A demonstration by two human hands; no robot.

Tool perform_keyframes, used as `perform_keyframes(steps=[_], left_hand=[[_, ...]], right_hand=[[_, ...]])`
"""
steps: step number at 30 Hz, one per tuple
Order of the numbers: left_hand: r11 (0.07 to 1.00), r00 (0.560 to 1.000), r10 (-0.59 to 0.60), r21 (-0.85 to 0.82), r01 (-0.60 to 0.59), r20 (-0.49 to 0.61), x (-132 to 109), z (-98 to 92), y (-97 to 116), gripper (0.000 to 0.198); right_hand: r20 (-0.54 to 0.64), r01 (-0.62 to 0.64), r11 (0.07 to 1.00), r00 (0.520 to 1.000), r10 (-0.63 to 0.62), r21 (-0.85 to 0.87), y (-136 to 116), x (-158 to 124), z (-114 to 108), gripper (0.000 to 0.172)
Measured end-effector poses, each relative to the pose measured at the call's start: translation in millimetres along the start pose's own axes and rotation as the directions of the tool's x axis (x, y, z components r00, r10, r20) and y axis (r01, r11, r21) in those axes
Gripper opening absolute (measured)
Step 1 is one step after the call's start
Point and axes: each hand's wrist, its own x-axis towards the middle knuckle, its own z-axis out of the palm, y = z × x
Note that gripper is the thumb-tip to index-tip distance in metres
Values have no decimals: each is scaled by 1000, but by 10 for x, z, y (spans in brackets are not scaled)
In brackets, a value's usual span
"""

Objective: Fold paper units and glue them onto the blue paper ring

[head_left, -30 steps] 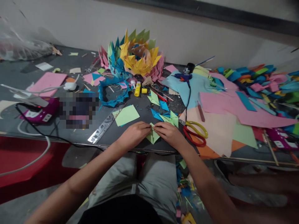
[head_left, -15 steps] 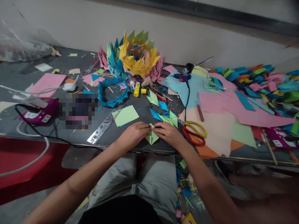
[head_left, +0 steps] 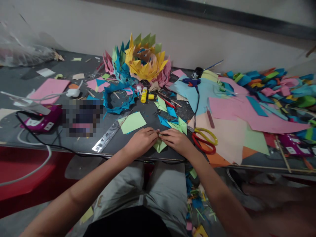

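Note:
My left hand (head_left: 142,141) and my right hand (head_left: 175,141) meet near the front edge of the dark table (head_left: 29,140). Both press and pinch a small folded light-green paper piece (head_left: 159,144), whose lower point shows between them. The fingertips touch over its top edge. Just beyond my right hand lie folded green and blue paper units (head_left: 178,125). A flat light-green paper square (head_left: 132,122) sits just beyond my left hand.
Red-and-yellow scissors (head_left: 204,140) lie right of my hand. A metal ruler (head_left: 108,135), a yellow glue bottle (head_left: 144,94), a blue glue gun (head_left: 191,81) with its cord, a big spiky paper flower (head_left: 140,64) and loose coloured sheets (head_left: 237,112) cover the table. A purple device (head_left: 41,120) stands left.
Both hands have pressed down closer over the green piece, so less of it shows. The view has shifted slightly.

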Motion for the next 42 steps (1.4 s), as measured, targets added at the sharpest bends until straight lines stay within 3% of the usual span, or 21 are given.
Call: perform_keyframes(steps=[5, 10, 14, 19, 27, 32, 36, 39, 42], left_hand=[[997, 990, 17, 74, -28, 140, 14, -144, 17, 32], [997, 976, 50, 44, -61, 212, -38, -207, 17, 44], [999, 972, 41, -33, -34, 230, -165, -201, -3, 51], [995, 965, 33, -100, -7, 261, -316, -196, -43, 59], [982, 983, -102, -145, 125, 153, -210, -153, 24, 29], [971, 981, -158, -163, 175, 110, -31, -134, 46, 23], [974, 989, -128, -179, 140, 79, 95, -105, -13, 18], [965, 983, -126, -214, 152, 131, 144, -107, -52, 13], [930, 963, -210, -269, 250, 169, 170, -145, -69, 11]], right_hand=[[66, -59, 998, 996, 60, -11, -95, 41, -116, 22], [164, -164, 972, 968, 192, -166, -321, 1, -274, 30], [150, -267, 951, 945, 290, -156, -380, -41, -289, 35], [91, -379, 924, 920, 382, -43, -369, -67, -269, 28], [-80, -394, 904, 908, 411, 164, -323, -157, -44, 10], [-158, -389, 921, 908, 388, 27, -368, -123, 96, 13], [-177, -395, 916, 909, 377, -76, -380, -126, 100, 22], [-171, -416, 907, 900, 401, -63, -347, -133, 90, 26], [-151, -428, 904, 895, 419, -25, -292, -124, 83, 26]])
